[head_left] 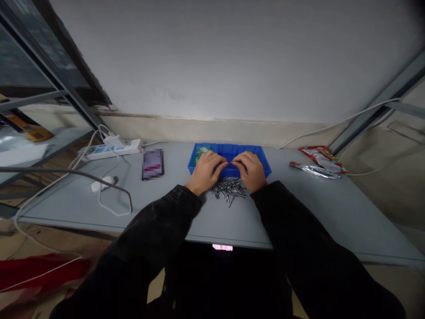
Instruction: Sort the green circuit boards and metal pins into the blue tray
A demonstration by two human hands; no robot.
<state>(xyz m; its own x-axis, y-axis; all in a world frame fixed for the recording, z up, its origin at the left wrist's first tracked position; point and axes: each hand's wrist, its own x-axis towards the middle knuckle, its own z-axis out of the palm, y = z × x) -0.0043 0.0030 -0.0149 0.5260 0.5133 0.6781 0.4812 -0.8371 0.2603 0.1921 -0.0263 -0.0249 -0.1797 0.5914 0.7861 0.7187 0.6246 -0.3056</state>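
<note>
Lying jumbled, grey metal nails (228, 190) before blue divided tray (229, 151), hands (206, 170) (250, 170) over it

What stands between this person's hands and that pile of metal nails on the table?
Nothing visible does. The left hand and right hand rest on the front of the blue compartment tray, and the pile of metal nails lies just in front of it on the grey table, between the wrists.

White wall (232, 57), metal shelving (46, 75), grey table (332, 212), tan floor (398, 283)
</note>
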